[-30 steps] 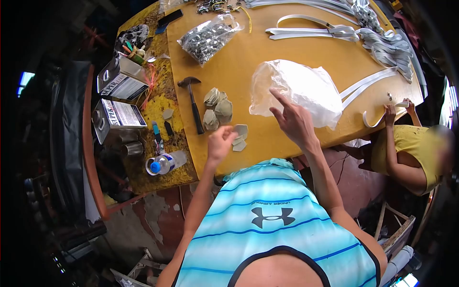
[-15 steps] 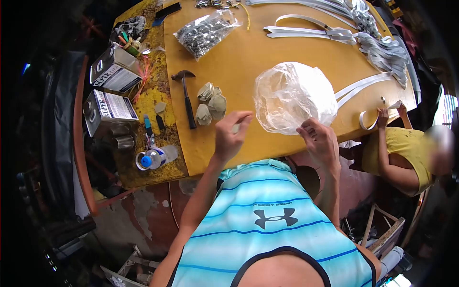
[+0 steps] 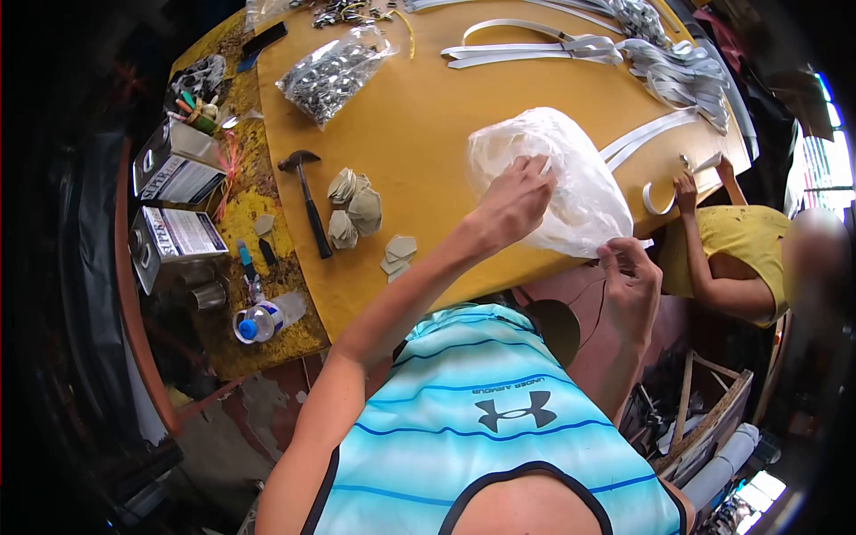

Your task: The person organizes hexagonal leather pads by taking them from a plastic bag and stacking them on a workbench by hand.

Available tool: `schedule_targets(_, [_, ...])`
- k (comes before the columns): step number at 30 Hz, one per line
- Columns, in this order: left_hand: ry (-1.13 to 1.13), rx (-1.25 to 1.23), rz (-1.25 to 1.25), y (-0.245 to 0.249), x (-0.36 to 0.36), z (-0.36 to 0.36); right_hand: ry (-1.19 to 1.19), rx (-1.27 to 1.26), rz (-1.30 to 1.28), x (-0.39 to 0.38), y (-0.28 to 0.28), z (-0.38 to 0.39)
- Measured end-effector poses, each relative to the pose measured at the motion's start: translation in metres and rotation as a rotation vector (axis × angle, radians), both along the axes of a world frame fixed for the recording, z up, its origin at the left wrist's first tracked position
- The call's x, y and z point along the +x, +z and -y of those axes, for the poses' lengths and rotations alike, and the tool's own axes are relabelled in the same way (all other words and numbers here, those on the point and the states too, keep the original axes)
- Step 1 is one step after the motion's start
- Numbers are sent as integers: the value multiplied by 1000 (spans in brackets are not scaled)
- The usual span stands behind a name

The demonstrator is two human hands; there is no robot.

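On a yellow-brown table [image 3: 428, 125] above worn reddish floor [image 3: 590, 332], both hands [image 3: 517, 201] [image 3: 635, 281] pinch a translucent plastic bag [image 3: 581, 194].

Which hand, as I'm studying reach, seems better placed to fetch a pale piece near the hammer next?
Probably the left hand: it is nearer the pale pieces, while the right hand is farther off, at the near edge of the plastic bag.

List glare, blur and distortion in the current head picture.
Head view, distortion: the long orange-brown bar at left bows; head view, glare: the bright window-like opening at right burns out, the translucent white plastic bag gleams; head view, blur: a soft patch covers the head of the person in a yellow sleeveless top.
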State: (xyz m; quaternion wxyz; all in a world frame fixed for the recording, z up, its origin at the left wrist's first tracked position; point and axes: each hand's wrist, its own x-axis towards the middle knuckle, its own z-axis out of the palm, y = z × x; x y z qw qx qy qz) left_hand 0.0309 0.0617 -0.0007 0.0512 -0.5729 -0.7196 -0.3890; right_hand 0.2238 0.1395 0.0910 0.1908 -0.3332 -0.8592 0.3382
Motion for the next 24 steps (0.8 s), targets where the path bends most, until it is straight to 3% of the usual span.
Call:
schedule_targets(3, [104, -87, 180, 31, 4, 2, -50, 27, -37, 5, 3, -8])
schedule_targets(4, [218, 24, 67, 35, 5, 4, -61, 28, -38, 6, 4, -10])
schedule_targets(7, [376, -17, -52, 25, -5, 0, -36, 50, -21, 4, 5, -12])
schedule_targets(8, [291, -171, 107, 13, -7, 1, 10, 43, -2, 1, 4, -12])
schedule_targets(9, [314, -175, 97, 9, -7, 1, 61, 36, 14, -3, 3, -12])
schedule_targets(12, [133, 22, 350, 12, 3, 14, 208, -77, 37, -13, -7, -14])
schedule_targets(15, [174, 200, 519, 13, 0, 48, 283, -174, 108, -33, -10, -6])
schedule_targets(17, [415, 162, 422, -5, -20, 87, 434, -63, 120, -40, -19, -8])
schedule_targets(19, [729, 4, 457, -28, -45, 136, 471, -27, 75, -52, -21, 3])
schedule_targets(20, [848, -193, 422, -51, -55, 165, 489, -34, 75, -56, -22, 4])
schedule_targets(21, [892, -380, 318, -72, -60, 193, 535, -43, 74, -60, -23, 6])
schedule_targets(23, [942, -708, 366, -91, -58, 218, 599, -51, 68, -69, -23, 11])
schedule_targets(24, [963, -706, 370, -100, -57, 222, 666, -55, 99, -74, -22, 13])
